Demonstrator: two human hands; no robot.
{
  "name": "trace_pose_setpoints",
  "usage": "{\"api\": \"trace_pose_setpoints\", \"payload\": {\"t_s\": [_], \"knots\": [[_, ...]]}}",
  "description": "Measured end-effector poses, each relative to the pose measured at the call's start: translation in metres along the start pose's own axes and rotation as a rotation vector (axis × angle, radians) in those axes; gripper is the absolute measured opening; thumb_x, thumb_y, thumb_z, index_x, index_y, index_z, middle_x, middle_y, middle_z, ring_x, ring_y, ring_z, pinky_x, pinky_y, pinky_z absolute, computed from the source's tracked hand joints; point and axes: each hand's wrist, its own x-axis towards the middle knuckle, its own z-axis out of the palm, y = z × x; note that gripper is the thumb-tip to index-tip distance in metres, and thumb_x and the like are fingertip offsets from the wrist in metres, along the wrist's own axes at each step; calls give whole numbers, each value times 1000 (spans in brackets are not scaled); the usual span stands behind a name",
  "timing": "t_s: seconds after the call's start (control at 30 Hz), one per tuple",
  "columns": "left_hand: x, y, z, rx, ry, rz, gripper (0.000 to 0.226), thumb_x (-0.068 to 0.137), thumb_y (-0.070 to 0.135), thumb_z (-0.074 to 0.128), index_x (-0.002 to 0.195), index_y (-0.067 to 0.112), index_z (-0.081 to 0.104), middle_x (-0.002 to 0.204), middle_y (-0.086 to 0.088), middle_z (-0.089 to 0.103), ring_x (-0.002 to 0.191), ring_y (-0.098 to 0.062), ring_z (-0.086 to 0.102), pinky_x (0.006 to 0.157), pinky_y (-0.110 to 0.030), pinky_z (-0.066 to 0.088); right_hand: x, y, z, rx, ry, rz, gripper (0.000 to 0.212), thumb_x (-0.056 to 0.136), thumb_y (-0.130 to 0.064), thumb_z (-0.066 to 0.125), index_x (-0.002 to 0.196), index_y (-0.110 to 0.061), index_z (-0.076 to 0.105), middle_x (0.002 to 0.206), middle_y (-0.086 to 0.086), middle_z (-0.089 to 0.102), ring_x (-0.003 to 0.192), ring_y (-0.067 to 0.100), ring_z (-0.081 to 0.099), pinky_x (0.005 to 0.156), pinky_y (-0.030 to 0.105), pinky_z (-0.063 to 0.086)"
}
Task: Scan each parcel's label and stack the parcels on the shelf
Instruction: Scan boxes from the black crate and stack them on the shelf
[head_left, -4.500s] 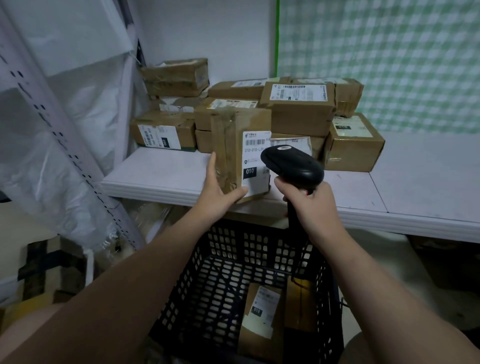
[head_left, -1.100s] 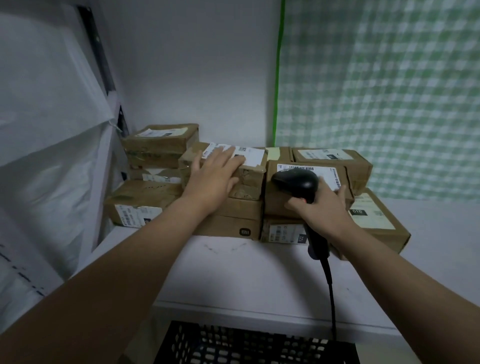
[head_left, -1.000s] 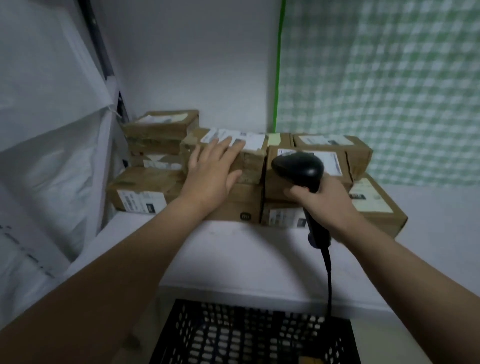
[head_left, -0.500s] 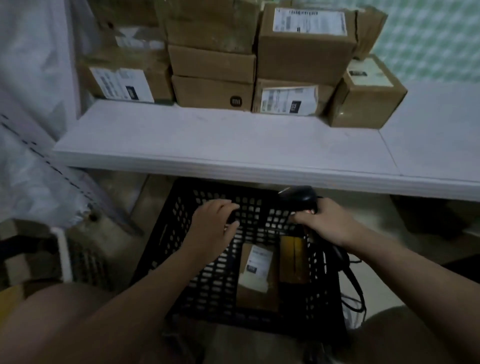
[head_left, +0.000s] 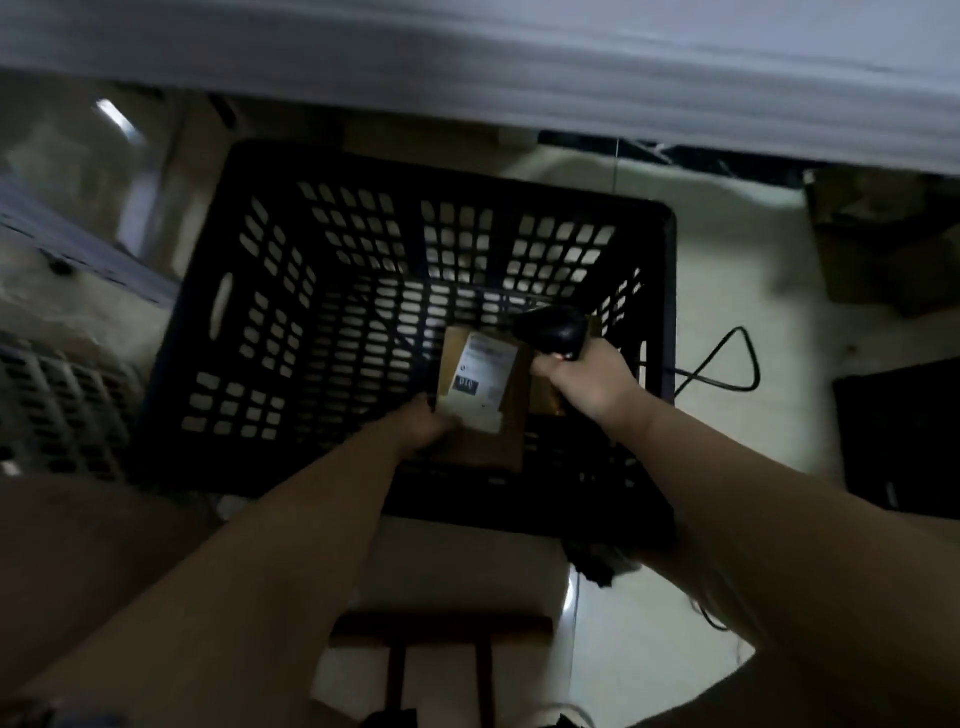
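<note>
A brown parcel (head_left: 480, 447) with a white label lies on the floor of the black plastic crate (head_left: 260, 322), towards its near right. My left hand (head_left: 422, 426) reaches down into the crate and grips the parcel's near left corner. My right hand (head_left: 589, 376) holds the black corded scanner (head_left: 555, 331) just right of the label, its head low inside the crate. A second brown parcel (head_left: 543, 397) lies beside the first, mostly hidden under my right hand.
The white shelf edge (head_left: 467, 62) runs across the top, above the crate. The scanner cable (head_left: 727, 364) loops on the floor to the right. A cardboard box (head_left: 883, 244) and a dark case (head_left: 904, 436) stand at right, a grey crate (head_left: 52, 410) at left.
My view has dropped from the shelf to the crate. Both hands went down into it; the left hand has reached the parcel and the scanner sits beside its label.
</note>
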Motion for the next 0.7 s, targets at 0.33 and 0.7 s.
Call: {"api": "trace_pose_setpoints", "payload": {"t_s": [0.33,0.7], "knots": [[39,-1,13,-346,-36,-124,80,70,46,79,136,12,50,131,-9,58,116,-26,58,102,-44,46,25,23,12,-20,76,74,7,90,-25,65,87,-20,62,70,-6,57,63,8,53,50,19,40],[6,34,8,-212,216,13,59,81,16,74,120,6,32,113,-9,50,97,-20,50,77,-31,42,17,14,12,-5,68,21,9,91,-22,64,89,-13,65,71,-1,60,64,12,56,52,23,41]]}}
